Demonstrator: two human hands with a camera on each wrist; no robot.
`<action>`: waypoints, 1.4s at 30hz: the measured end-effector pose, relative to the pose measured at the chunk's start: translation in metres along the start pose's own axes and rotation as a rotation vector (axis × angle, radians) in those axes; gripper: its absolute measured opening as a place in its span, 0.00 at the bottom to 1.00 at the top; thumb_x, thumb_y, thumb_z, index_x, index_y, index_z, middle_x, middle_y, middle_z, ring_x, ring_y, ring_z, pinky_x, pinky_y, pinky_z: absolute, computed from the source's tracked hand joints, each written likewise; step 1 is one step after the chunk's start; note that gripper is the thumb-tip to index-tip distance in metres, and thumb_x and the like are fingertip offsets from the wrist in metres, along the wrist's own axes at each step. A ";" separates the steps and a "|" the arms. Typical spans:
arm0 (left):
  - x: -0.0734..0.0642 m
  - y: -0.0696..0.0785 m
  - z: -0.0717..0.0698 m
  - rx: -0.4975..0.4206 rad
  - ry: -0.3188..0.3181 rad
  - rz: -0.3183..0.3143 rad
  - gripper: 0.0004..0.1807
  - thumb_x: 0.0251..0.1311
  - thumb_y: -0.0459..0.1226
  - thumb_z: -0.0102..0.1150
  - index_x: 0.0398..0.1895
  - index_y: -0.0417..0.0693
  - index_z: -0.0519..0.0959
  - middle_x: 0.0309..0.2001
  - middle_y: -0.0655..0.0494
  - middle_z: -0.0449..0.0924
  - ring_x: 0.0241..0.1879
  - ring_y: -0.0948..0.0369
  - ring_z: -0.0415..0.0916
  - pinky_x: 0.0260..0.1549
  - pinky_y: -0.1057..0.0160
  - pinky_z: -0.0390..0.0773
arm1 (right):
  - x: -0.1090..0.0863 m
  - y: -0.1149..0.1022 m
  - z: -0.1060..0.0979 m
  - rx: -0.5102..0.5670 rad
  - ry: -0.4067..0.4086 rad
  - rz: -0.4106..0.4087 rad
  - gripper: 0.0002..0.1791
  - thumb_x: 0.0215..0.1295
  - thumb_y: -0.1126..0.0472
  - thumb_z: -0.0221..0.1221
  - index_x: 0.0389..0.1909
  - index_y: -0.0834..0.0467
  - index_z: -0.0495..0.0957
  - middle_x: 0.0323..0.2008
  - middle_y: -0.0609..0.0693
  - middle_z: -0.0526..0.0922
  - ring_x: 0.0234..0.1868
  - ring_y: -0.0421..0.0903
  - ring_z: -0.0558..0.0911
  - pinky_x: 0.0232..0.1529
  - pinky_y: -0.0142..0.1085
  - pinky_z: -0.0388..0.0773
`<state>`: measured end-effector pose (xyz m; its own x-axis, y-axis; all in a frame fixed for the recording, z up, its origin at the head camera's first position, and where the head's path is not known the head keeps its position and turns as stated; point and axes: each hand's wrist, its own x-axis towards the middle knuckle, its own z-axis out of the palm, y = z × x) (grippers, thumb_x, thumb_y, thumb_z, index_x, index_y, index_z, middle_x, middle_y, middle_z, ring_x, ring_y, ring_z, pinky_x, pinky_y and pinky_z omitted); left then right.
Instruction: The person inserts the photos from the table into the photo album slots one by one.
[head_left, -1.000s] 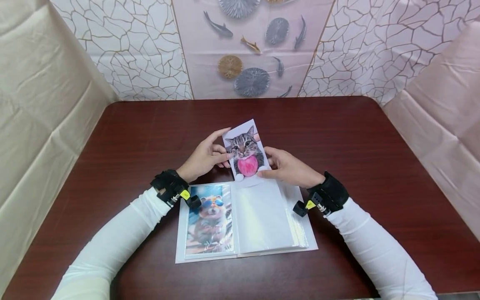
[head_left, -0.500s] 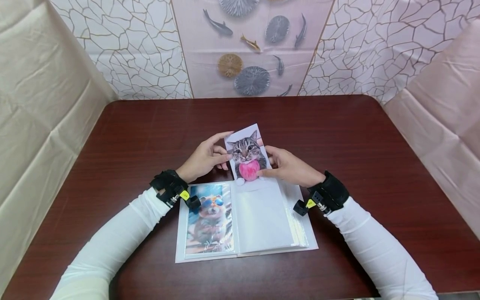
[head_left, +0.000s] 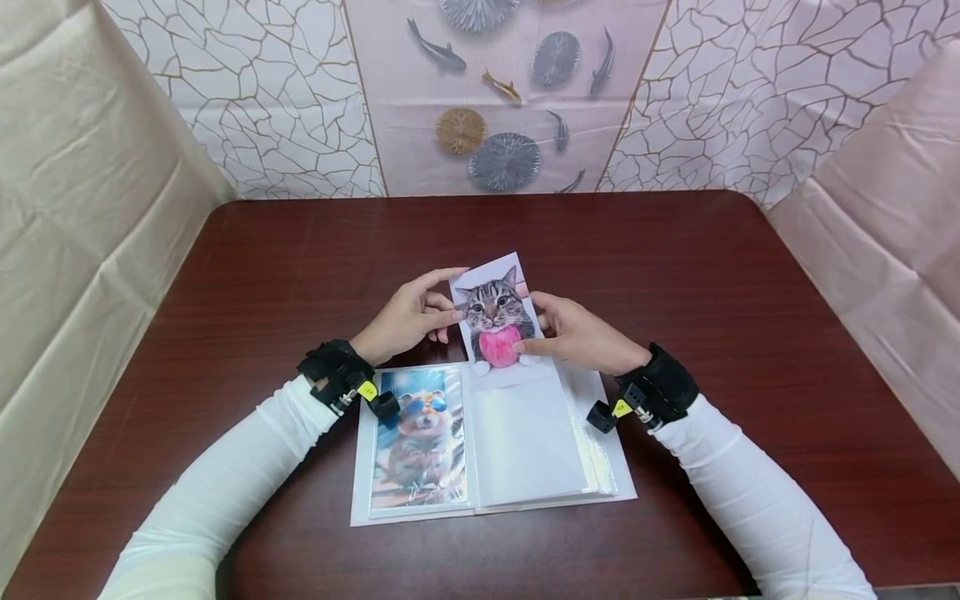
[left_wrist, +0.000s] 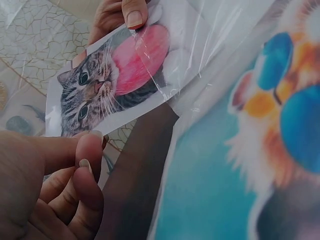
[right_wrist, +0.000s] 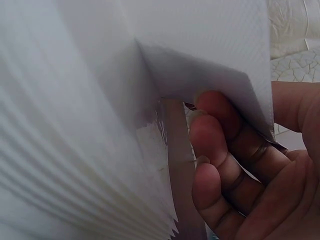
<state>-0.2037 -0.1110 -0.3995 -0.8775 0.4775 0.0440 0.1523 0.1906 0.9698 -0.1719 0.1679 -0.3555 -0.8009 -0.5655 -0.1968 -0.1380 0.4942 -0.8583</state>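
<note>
A cat photo [head_left: 491, 304] with a pink ball on it leans slightly, its lower end inside the clear sleeve [left_wrist: 200, 45] of an open photo album [head_left: 525, 442]. My left hand [head_left: 408, 317] pinches the photo's left edge between thumb and fingers. On the other side my right hand [head_left: 577, 333] grips the photo and the top of the sleeve, thumb in front; in the right wrist view its fingers [right_wrist: 207, 137] curl behind the page. The album's left page holds a picture of a furry animal in blue sunglasses [head_left: 423, 442].
The album lies on a dark red-brown table [head_left: 300, 267]. Patterned cloth [head_left: 495, 100] hangs behind the table's far edge, and pale fabric [head_left: 97, 208] drapes at both sides. Several stacked album pages [right_wrist: 90, 180] show in the right wrist view.
The cat photo has slid down toward the album, deeper into the sleeve, and a little to the right. My left hand has followed it slightly; the right hand stays nearly still.
</note>
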 end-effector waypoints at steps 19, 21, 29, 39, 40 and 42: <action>-0.001 0.003 0.000 0.065 -0.040 0.009 0.30 0.68 0.31 0.62 0.72 0.55 0.70 0.39 0.36 0.83 0.22 0.58 0.72 0.24 0.63 0.78 | 0.001 -0.001 0.001 0.080 0.080 -0.057 0.45 0.64 0.70 0.66 0.76 0.53 0.52 0.49 0.61 0.86 0.38 0.45 0.83 0.40 0.29 0.76; -0.001 0.003 0.000 0.072 -0.041 0.004 0.29 0.68 0.31 0.61 0.72 0.56 0.71 0.39 0.37 0.83 0.22 0.57 0.72 0.24 0.63 0.77 | 0.001 -0.001 0.000 0.101 0.090 -0.048 0.51 0.64 0.71 0.66 0.79 0.47 0.47 0.52 0.61 0.85 0.41 0.46 0.85 0.41 0.30 0.78; 0.000 0.002 0.000 0.095 -0.053 -0.007 0.28 0.69 0.31 0.60 0.71 0.54 0.71 0.38 0.38 0.83 0.22 0.56 0.72 0.24 0.64 0.76 | 0.000 -0.001 0.000 0.145 0.097 -0.049 0.60 0.62 0.75 0.65 0.81 0.35 0.39 0.52 0.63 0.82 0.39 0.45 0.83 0.37 0.29 0.78; 0.000 0.002 0.001 0.119 -0.075 -0.005 0.25 0.69 0.31 0.60 0.69 0.51 0.74 0.38 0.39 0.82 0.23 0.56 0.73 0.25 0.64 0.77 | 0.002 0.000 0.001 0.112 0.116 -0.016 0.53 0.62 0.73 0.66 0.79 0.42 0.47 0.51 0.62 0.82 0.42 0.48 0.86 0.41 0.31 0.81; 0.000 0.003 0.000 0.120 -0.076 -0.004 0.25 0.69 0.31 0.60 0.69 0.51 0.74 0.38 0.39 0.82 0.23 0.55 0.73 0.25 0.64 0.77 | 0.002 0.000 0.001 0.108 0.116 -0.019 0.53 0.62 0.73 0.66 0.79 0.43 0.47 0.51 0.62 0.82 0.42 0.49 0.86 0.41 0.31 0.81; -0.001 0.003 0.000 0.129 -0.074 0.000 0.25 0.69 0.31 0.61 0.68 0.50 0.74 0.37 0.39 0.82 0.24 0.53 0.72 0.25 0.64 0.77 | 0.002 0.001 0.001 0.097 0.114 -0.025 0.52 0.63 0.72 0.66 0.79 0.44 0.48 0.49 0.62 0.83 0.42 0.49 0.86 0.41 0.31 0.81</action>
<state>-0.2026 -0.1104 -0.3965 -0.8423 0.5386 0.0216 0.2136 0.2966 0.9308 -0.1732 0.1665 -0.3574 -0.8597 -0.4954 -0.1243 -0.1062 0.4113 -0.9053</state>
